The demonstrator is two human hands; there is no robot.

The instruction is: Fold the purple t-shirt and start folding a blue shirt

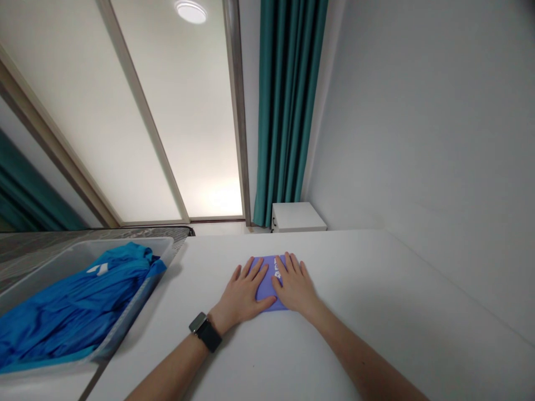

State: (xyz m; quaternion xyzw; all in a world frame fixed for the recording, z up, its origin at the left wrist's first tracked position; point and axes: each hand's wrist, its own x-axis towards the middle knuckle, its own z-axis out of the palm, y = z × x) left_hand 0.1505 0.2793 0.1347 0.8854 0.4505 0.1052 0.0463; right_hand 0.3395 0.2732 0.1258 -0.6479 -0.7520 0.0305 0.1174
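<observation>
A small folded purple cloth (268,281) with a white print lies on the white table (376,289). My left hand (242,294) lies flat on its left part, fingers stretched out, with a dark watch on the wrist. My right hand (296,285) rests flat on its right part, fingers spread. Both hands press on the cloth side by side and cover most of it.
A clear plastic bin (165,245) at the left holds a blue garment (75,303). Behind the table stand a small white cabinet (297,216), teal curtains (288,106) and a frosted sliding door. A grey wall runs along the right.
</observation>
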